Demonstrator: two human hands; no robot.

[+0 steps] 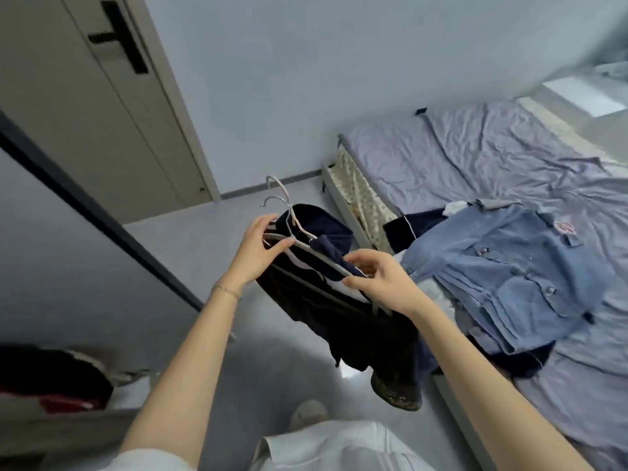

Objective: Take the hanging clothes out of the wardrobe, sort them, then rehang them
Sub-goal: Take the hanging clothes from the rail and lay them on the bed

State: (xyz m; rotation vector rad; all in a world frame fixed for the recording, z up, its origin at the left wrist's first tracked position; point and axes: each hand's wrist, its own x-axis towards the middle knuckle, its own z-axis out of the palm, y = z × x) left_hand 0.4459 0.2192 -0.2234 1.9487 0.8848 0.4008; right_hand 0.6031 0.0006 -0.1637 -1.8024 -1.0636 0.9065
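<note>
Holding dark clothes (339, 321) on hangers (323, 261) over floor (278, 362), beside bed (441, 158). Our left hand (261, 249) grips hanger necks, right hand (384, 283) pinches bar end. Best we hold hangers level, pull top one off slowly.

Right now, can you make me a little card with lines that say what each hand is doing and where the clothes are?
left hand: grips the hangers near their hooks
right hand: pinches a hanger arm further along
hangers: two hooks show
dark clothes: hang from the hangers, above the floor
blue shirt: lies on the bed, on top of other clothes
bed: purple sheet, on the right
door: far left
</note>
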